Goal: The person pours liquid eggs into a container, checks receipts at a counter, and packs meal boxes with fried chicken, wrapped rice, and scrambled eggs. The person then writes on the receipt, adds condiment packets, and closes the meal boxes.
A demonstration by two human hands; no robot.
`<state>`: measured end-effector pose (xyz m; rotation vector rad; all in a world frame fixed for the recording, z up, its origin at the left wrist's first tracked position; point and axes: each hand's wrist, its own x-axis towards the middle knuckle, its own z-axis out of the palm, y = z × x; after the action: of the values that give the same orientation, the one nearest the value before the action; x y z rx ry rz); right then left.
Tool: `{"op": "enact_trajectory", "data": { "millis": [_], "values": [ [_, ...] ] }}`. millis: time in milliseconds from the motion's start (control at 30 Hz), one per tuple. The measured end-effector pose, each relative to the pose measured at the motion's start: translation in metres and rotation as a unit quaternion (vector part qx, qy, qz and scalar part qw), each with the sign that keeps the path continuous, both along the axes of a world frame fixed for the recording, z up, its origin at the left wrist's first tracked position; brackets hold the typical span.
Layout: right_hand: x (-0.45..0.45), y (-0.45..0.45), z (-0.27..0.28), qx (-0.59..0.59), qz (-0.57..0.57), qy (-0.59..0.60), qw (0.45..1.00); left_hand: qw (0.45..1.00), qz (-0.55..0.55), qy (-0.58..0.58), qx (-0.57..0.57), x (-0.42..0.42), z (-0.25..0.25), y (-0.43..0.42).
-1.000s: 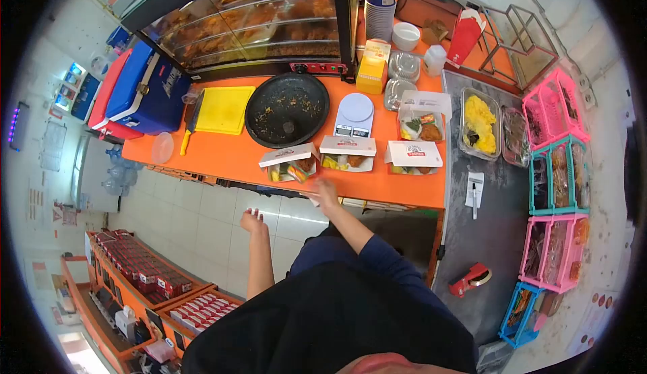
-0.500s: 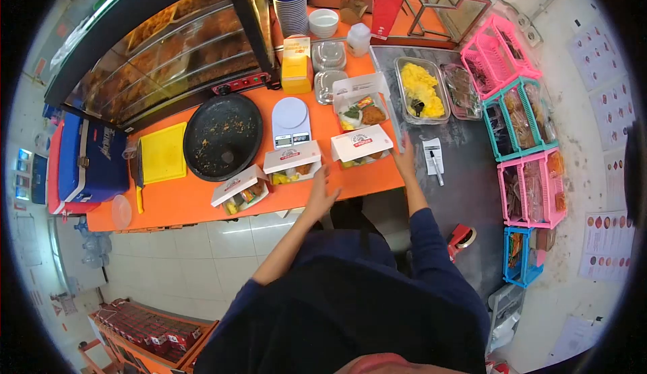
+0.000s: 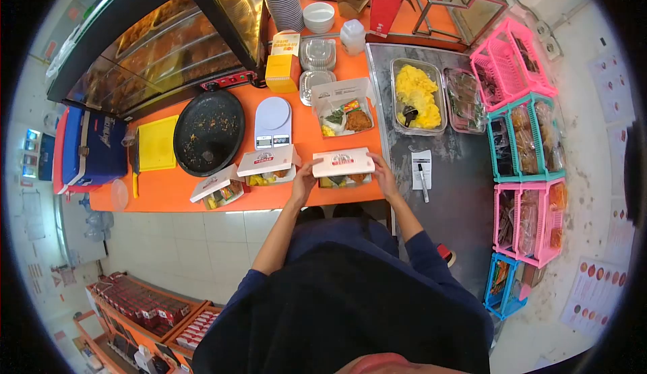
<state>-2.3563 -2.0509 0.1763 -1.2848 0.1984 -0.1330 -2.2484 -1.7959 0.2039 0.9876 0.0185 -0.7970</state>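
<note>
My left hand (image 3: 305, 180) grips the left end of a white cardboard meal box (image 3: 344, 162) at the table's front edge. At the opposite end, my right hand (image 3: 385, 176) holds the same box with bent fingers. Its printed lid is folded over, and food shows below the lid along the front. Just behind stands an open meal box (image 3: 345, 114) with a fried piece, greens and some yellow food inside. To the left of my left hand are two more lidded boxes, a nearer meal box (image 3: 269, 163) and a farther meal box (image 3: 218, 187), both showing food at the front.
A kitchen scale (image 3: 273, 121), a black round tray (image 3: 226, 148) and a yellow cutting board (image 3: 158, 145) lie leftward. On the grey counter are a tray of yellow food (image 3: 419, 94), a paper with a pen (image 3: 423, 184) and colored baskets (image 3: 519, 145). A heated display cabinet (image 3: 162, 50) stands behind.
Both hands, apart and free before, have closed on the ends of the right-hand lidded box. That box sits nearer to me now. The camera view has shifted slightly.
</note>
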Motion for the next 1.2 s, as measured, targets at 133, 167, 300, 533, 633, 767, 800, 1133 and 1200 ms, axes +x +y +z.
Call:
{"op": "enact_trajectory", "data": {
  "millis": [133,167,300,533,633,767,800,1133,1200],
  "values": [
    [-0.035,0.01,-0.016,-0.028,-0.043,0.101,0.994,0.991,-0.032,-0.045,0.121,-0.031,-0.018,0.005],
    [-0.038,0.009,-0.015,-0.025,-0.043,0.104,0.993,0.991,-0.034,-0.041,0.124,-0.031,-0.033,0.007],
    [-0.021,0.001,0.036,-0.454,0.036,0.071,0.887,0.852,-0.12,-0.413,0.297,-0.014,-0.004,-0.005],
    [0.018,0.0,0.053,-0.682,0.277,0.077,0.672,0.518,-0.401,-0.628,0.419,0.014,0.006,-0.026],
    [0.01,0.0,0.027,-0.682,0.269,0.049,0.679,0.527,-0.324,-0.702,0.353,0.009,-0.011,-0.019],
    [-0.017,0.025,0.025,-0.713,0.12,-0.021,0.69,0.497,-0.282,-0.735,0.364,-0.016,-0.003,-0.029],
    [-0.018,0.025,0.029,-0.713,0.114,-0.015,0.691,0.511,-0.272,-0.722,0.379,-0.018,-0.002,-0.032],
    [-0.092,0.058,0.049,-0.615,-0.136,0.139,0.764,0.433,-0.374,-0.735,0.363,0.009,-0.013,-0.067],
    [-0.15,0.073,0.081,-0.523,-0.378,0.205,0.736,0.443,-0.357,-0.752,0.334,0.009,-0.016,-0.069]
  ]
}}
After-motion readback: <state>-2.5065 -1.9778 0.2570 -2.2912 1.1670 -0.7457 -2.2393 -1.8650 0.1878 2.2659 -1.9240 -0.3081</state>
